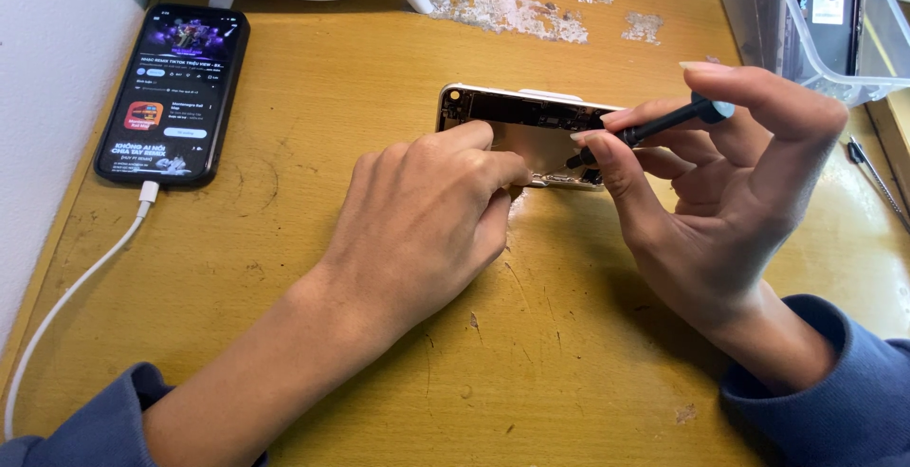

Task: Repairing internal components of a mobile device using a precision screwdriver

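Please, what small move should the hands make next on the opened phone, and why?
Probably turn the screwdriver gently in place. The right hand holds it with the tip down at the near edge of the opened phone, and the left hand presses on the phone, so it seems steadied.

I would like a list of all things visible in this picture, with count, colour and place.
opened phone: one, pale metal frame, centre of table, under both hands
screwdriver: one, black, in right hand, tip on opened phone
working phone: one, black, screen lit, left on table
cable: one, white, plugged into working phone
plastic box: one, clear, top right, holds phone parts
metal tool: one, thin, right edge
table: one, worn yellow wood
left hand: one, pressing on opened phone
right hand: one, gripping screwdriver
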